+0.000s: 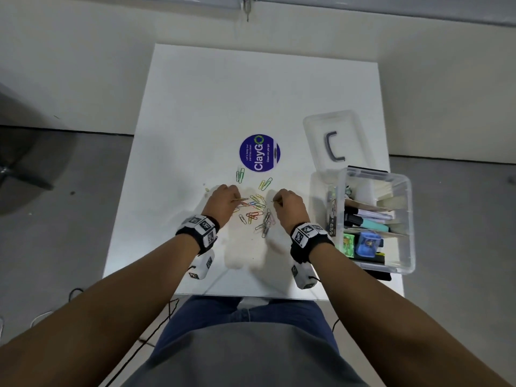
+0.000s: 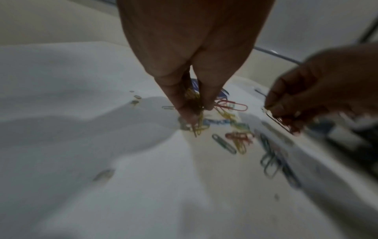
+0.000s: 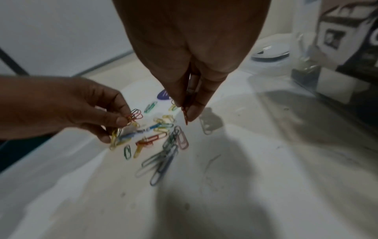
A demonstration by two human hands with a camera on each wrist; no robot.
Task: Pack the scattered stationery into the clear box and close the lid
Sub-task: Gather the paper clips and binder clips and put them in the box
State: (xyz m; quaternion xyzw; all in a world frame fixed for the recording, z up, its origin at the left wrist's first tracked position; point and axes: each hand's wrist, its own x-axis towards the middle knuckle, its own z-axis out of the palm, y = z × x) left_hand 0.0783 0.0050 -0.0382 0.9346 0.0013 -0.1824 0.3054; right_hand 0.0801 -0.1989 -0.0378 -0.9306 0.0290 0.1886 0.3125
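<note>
Pinching thin wire paper clips [image 1: 255, 210] in both hands

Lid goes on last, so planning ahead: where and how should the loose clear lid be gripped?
The clear lid lies flat on the table beyond the clear box, dark handle facing up. Probably come from above with the nearer right hand and curl fingers round that handle.

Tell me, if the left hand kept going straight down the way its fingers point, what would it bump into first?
Probably the loose paper clips on the white table. The left hand already pinches a few clips, fingertips aimed down at the pile's edge. Depth is blurry, so it might meet bare tabletop instead.
</note>
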